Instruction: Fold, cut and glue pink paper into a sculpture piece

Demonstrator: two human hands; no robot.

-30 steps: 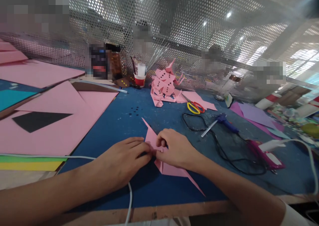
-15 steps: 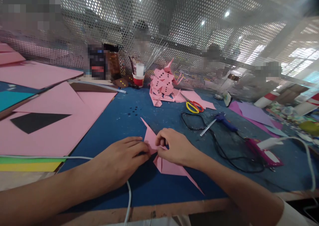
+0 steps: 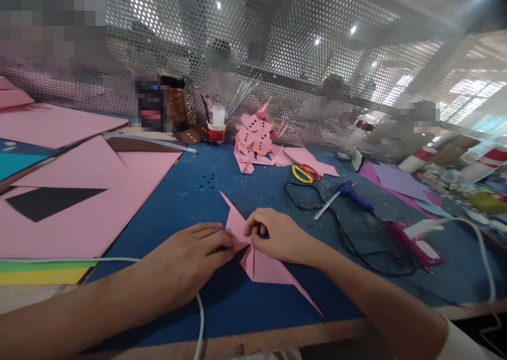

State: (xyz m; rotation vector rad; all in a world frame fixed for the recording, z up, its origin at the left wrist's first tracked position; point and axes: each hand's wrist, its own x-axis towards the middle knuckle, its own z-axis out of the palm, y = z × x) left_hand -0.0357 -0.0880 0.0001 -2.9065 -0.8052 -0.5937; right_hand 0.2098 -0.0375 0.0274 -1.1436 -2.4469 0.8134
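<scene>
A folded pink paper piece [image 3: 269,269] with long pointed tips lies on the blue table in front of me. My left hand [image 3: 198,251] has its fingers closed at the piece's left edge. From the right, my right hand [image 3: 275,236] pinches the middle of it with curled fingers, which hide the fold there. Farther back stands a pink paper figure [image 3: 255,135] with black dots. Small black dots [image 3: 208,180] lie loose on the table to its left.
Scissors [image 3: 303,173] rest near the figure. At right are a blue glue gun [image 3: 356,196], its black cable and a magenta power strip [image 3: 414,242]. Large pink sheets [image 3: 71,228] with a black paper piece [image 3: 51,201] cover the left. A perforated metal screen [image 3: 277,48] stands behind.
The view has shifted slightly, so the table's things appear a little lower and farther left. Both hands keep their places on the pink paper piece.
</scene>
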